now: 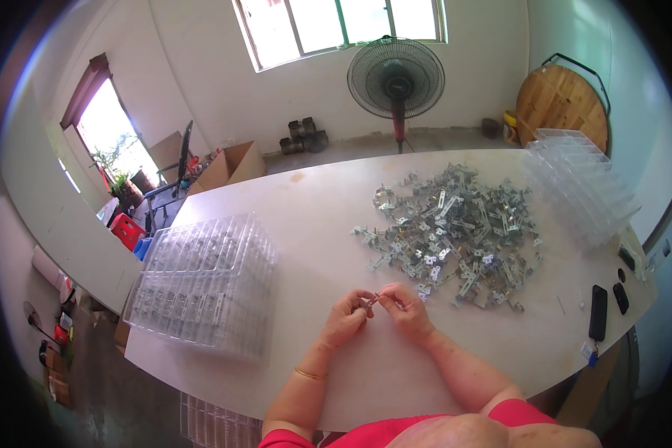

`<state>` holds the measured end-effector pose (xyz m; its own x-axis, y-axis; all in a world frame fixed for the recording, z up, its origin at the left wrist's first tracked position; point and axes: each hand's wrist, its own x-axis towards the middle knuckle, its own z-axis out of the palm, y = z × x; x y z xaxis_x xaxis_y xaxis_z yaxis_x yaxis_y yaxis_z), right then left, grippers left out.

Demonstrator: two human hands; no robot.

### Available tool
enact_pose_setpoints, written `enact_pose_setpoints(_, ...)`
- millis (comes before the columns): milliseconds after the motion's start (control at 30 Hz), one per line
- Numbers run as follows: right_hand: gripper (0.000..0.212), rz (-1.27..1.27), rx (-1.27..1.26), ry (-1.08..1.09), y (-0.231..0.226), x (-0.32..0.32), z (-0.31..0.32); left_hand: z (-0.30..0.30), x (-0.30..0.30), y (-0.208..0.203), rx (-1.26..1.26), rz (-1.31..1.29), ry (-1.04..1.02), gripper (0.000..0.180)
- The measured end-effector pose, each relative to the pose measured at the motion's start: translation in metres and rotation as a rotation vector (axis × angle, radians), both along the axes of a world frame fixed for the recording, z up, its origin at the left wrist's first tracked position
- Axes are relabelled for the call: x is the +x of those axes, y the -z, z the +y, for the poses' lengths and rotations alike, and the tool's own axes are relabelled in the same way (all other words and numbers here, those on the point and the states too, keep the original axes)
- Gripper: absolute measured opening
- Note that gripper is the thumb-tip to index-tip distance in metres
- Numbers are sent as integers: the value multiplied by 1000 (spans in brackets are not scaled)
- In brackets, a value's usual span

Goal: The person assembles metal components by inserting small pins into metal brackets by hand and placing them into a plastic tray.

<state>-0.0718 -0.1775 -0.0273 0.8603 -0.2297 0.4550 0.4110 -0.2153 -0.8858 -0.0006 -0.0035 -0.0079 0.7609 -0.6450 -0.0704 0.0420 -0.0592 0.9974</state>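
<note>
I see one small metal part (372,302) above the white table (317,216), held between the left hand (345,319) and the right hand (406,311), both with fingers pinched closed; a metal heap (463,231) lies beyond.

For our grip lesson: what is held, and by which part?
A small metal piece, in both hands; the gripped part is too small to tell.

Black pedestal fan (398,86) with red column, overlapping wide bright window (317,26). Round brown wooden tabletop (561,108) standing on edge, right; yellow bucket (510,128) just beside. Open brown cardboard box (239,164), left; black-framed chair (184,151) near it. Red plastic stool (128,232). Flat black oblong device (598,313), right.
</note>
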Motion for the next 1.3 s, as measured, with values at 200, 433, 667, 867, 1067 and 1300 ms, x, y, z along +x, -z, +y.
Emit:
enact_pose_setpoints(200, 8, 196, 347, -28, 3, 2, -2, 6, 6, -9, -66, 117, 65, 30)
enact_pose_setpoints(433, 11, 219, 763, -100, 2, 4, -2, 13, 15, 10, -556, 400, 122, 43)
enact_pose_setpoints(667, 7, 209, 1052, -131, 10, 6, -3, 5, 8, 6, -406, 68, 66, 42)
enact_pose_setpoints(867, 8, 280, 984, -200, 2, 0, 2, 2, 11, 12, -265, 15, -83, 32)
enact_pose_setpoints(1067, 11, 272, 742, -171, 7, 5, 12, 0, 16, 19, -398, 55, -138, 29)
enact_pose_setpoints(1300, 14, 321, 701, -146, -3, -3, 10, 2, 7, 8, -359, 158, -93, 26)
